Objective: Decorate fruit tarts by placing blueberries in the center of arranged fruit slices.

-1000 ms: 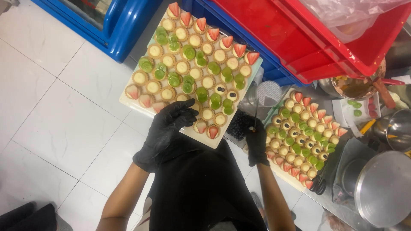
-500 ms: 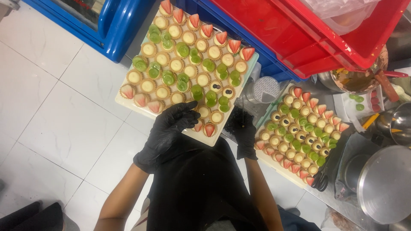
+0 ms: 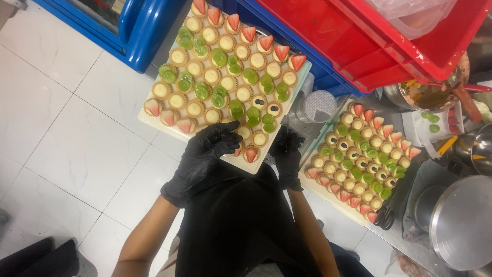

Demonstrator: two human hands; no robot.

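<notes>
Hands in black gloves: your left hand (image 3: 201, 159) grips the near edge of the white rectangular tray of fruit-topped tartlets (image 3: 154, 119); your right hand (image 3: 287, 151) clasps its corner at 3 o'clock, above white floor tiles (image 3: 77, 149).

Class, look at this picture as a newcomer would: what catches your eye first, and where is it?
First comes the white tray of small tarts topped with strawberry and green fruit, held up at the centre by the gloved left hand and right hand. A second tray of tarts lies to the right, and a red crate fills the top right.
</notes>
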